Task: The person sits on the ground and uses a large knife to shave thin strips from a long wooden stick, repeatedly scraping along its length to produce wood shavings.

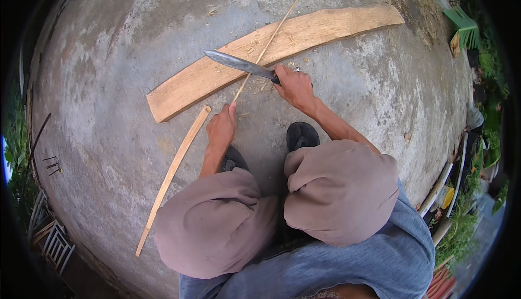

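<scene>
My right hand (294, 87) is closed round the dark handle of a large knife (233, 61). Its broad blade points left and crosses a thin wooden stick (269, 43). The near end of that stick is in the closed fingers of my left hand (222, 127). From there the stick slants up and away to the right, over a thick wooden plank (336, 24) lying on the ground. Whether the edge touches the stick I cannot tell. Pale shavings (252, 45) are scattered on the plank and beside it.
A longer squared wooden strip (176, 163) lies left of my left forearm. My sandalled feet (302, 135) stand on the stained concrete ground (108, 109). Several short dark rods (52, 165) lie at the far left. Green plants (488, 76) line the right edge.
</scene>
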`<state>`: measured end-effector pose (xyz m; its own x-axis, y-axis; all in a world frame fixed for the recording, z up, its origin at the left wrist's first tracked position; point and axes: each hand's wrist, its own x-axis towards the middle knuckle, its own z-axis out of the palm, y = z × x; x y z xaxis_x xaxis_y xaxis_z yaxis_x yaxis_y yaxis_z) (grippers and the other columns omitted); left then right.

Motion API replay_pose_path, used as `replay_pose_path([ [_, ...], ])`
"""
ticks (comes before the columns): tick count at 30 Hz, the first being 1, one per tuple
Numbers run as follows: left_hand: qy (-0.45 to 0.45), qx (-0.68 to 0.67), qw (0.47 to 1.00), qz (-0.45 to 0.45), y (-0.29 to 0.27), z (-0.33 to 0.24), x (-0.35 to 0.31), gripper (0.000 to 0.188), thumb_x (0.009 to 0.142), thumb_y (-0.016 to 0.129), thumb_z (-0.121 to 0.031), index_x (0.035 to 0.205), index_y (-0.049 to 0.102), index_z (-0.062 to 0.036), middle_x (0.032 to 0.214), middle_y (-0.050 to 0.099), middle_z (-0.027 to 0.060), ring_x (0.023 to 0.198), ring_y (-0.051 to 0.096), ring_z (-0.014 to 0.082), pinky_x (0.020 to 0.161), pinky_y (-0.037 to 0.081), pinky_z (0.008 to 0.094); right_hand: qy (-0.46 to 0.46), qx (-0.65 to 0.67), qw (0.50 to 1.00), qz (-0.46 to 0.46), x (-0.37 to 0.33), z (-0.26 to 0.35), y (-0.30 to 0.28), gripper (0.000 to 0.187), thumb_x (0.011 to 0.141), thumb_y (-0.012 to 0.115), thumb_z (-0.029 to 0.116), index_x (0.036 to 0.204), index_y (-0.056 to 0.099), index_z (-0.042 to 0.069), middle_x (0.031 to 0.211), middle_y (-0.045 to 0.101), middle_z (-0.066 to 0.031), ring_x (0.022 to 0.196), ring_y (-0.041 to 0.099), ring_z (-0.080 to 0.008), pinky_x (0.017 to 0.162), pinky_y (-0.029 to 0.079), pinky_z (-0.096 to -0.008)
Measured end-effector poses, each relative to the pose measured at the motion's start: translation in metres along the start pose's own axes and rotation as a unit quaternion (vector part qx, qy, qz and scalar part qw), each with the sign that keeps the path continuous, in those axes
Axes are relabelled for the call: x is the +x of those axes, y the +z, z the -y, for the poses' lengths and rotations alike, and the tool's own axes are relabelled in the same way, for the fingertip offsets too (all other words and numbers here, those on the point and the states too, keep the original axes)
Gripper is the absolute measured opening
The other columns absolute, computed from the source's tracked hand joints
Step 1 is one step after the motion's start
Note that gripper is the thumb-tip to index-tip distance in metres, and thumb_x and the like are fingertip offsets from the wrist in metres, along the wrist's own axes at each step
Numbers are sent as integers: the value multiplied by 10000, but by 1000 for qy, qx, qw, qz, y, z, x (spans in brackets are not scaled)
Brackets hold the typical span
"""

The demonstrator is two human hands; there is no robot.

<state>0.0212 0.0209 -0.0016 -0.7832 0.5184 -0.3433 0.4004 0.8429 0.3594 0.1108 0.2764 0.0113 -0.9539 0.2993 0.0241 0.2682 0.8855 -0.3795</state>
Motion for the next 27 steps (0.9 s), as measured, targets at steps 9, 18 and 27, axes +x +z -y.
replay_pose_path([
  [9,4,-73,997,25,6,2,7,572,1122,332,-514,1092,671,-54,910,709,318,934,688,504,841,518,587,11,-66,998,-8,-6,-16,14,272,907,704,178,1069,514,70,922,666,-138,843,729,-395,733,569,-518],
  [18,-159,-381,861,297,-18,23,23,776,1053,351,-718,785,591,-31,620,497,48,587,503,212,620,445,366,164,328,928,-63,1,-30,18,427,933,766,366,1100,609,5,868,701,-159,731,708,-278,715,556,-428],
  [27,-73,-154,982,80,-7,43,24,719,1076,390,-632,915,740,-25,803,707,211,843,699,382,812,517,476,208,380,893,118,12,-20,-10,359,958,728,333,972,637,-14,685,641,-67,535,626,-134,517,502,-319],
])
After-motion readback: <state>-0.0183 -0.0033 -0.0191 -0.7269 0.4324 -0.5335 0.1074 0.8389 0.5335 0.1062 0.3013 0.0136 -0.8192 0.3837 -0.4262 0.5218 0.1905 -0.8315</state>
